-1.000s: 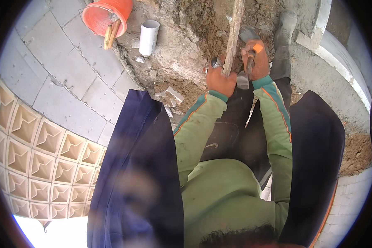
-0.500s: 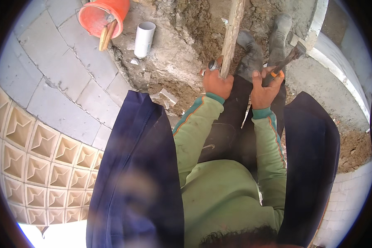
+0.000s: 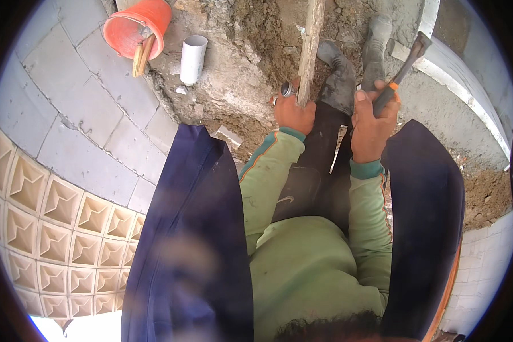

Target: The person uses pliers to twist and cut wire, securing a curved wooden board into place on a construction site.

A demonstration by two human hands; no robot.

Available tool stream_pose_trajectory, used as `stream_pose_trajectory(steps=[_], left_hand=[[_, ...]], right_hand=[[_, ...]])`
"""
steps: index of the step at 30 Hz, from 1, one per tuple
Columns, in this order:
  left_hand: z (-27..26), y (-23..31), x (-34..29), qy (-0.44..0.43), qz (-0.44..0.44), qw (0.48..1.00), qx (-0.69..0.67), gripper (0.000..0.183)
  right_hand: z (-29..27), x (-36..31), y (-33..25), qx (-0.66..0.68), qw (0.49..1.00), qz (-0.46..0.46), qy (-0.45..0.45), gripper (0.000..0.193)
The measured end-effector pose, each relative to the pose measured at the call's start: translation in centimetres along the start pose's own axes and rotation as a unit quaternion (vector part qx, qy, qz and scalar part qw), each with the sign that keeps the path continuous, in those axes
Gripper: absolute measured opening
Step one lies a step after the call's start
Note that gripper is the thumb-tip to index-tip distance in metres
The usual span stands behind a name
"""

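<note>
— Wood, pale and rough: a stick [image 3: 309,45] slants up from the left hand [image 3: 295,117] and out past the top edge of the view.
— How firm is the hold?
— Fingers curl tightly around the stick's near end. A round metal piece [image 3: 288,89] sits against the same hand; what it is, I cannot tell.
— And the other hand?
— The right hand [image 3: 374,126] closes on the handle of a hammer [image 3: 406,67], thumb raised, an orange band showing beside the fingers. The hammer's head points to the upper right, well apart from the stick.
— What lies just beyond?
— Two dusty shoes [image 3: 376,51], planted between the stick and the hammer, with broken earth [image 3: 273,57] to their left.
— Farther left?
— A white chip [image 3: 229,135] near the left sleeve [image 3: 273,171], then a short white pipe [image 3: 193,60]. Next to it, an orange-red bucket [image 3: 164,20] shows its mouth, two wooden handles [image 3: 147,51] jutting out.
— And at the margins?
— Grey slabs [image 3: 97,122] and beige patterned blocks [image 3: 61,201] fill the left; a curved white border [image 3: 467,88] sweeps down the right. Dark blue cloth [image 3: 182,228] flanks the green shirt [image 3: 302,251].
</note>
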State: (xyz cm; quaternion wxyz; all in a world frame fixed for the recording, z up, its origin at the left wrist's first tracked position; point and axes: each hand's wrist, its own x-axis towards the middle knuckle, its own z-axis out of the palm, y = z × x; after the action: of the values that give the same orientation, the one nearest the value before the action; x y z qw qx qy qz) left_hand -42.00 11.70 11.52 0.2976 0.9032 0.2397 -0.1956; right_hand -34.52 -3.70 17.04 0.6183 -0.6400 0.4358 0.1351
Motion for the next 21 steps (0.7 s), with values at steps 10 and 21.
stream_pose_trajectory(steps=[10, 21], left_hand=[[-0.2, 0.3, 0.4, -0.069, -0.05, 0.996, 0.041, 0.056], [0.2, 0.1, 0.1, -0.059, -0.042, 0.997, 0.034, 0.057]], right_hand=[[2.8, -0.4, 0.2, -0.044, 0.985, -0.01, -0.169, 0.038], [3.0, -2.4, 0.9, 0.002, 0.969, 0.155, -0.193, 0.045]])
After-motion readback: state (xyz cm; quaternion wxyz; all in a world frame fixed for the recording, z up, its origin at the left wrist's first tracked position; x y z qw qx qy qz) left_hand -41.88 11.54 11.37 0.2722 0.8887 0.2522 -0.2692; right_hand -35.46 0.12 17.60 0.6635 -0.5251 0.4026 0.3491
